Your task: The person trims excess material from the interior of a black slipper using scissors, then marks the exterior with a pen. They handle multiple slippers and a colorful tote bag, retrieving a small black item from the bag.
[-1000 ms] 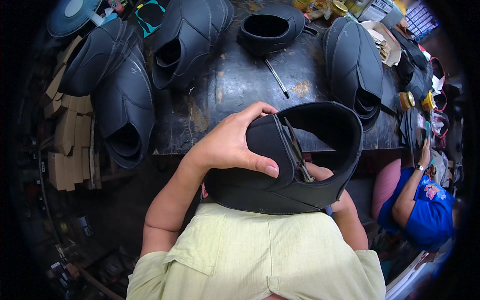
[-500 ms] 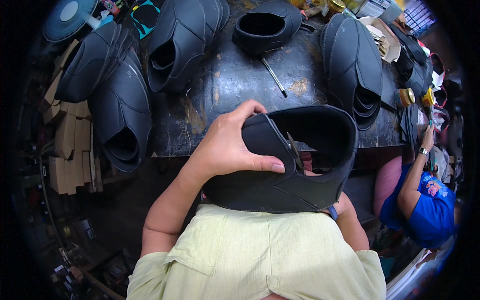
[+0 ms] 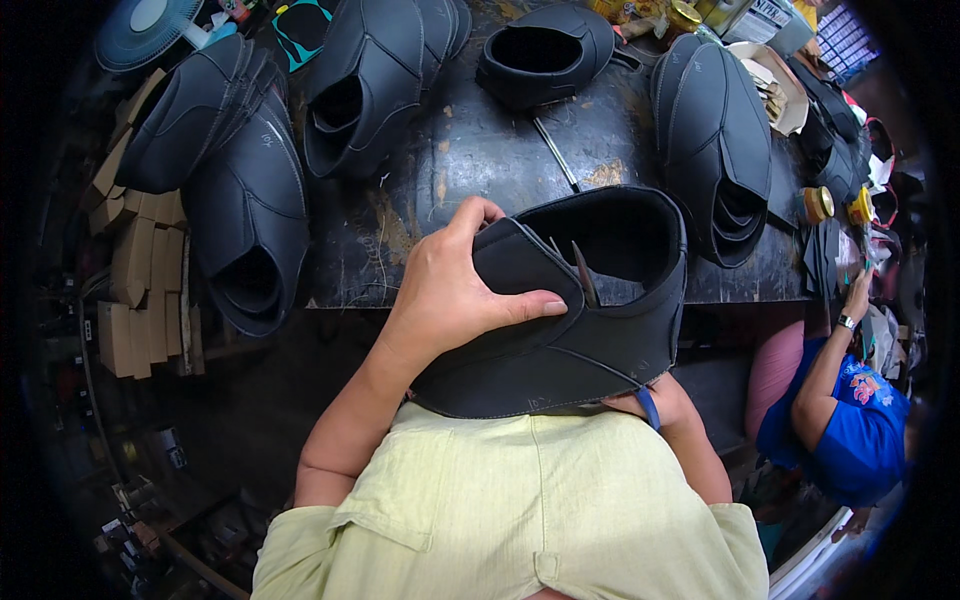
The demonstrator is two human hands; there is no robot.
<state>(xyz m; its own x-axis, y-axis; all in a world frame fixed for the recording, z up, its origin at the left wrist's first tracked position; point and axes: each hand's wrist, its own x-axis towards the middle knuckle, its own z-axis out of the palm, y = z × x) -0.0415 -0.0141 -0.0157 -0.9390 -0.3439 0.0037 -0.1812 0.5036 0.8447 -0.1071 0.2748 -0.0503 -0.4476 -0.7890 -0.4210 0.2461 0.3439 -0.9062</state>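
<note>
My left hand (image 3: 445,290) pinches a black shoe upper (image 3: 590,372) near its opening, thumb on the outer face and fingers behind the edge. The upper is held in front of my lap, beside the table edge. Inside its opening, the pointed metal blades of scissors (image 3: 585,276) stand up, parted, near the rim by my thumb. My right hand (image 3: 677,402) is at the upper's lower right, mostly hidden under it. A blue loop (image 3: 649,408), which looks like the scissors' handle, sits at that hand's fingers.
On the dark worktable (image 3: 470,170) lie a pen (image 3: 556,155), a single upper (image 3: 545,55) and stacked black uppers (image 3: 712,150) (image 3: 365,85) (image 3: 248,205). Jars (image 3: 817,204) stand at the right. A co-worker in blue (image 3: 850,420) sits at right; a fan (image 3: 148,32) is far left.
The upper has shifted slightly left and away from me, with both hands. The scissor blades now show more and stand apart. More of my right hand and the blue loop is visible.
</note>
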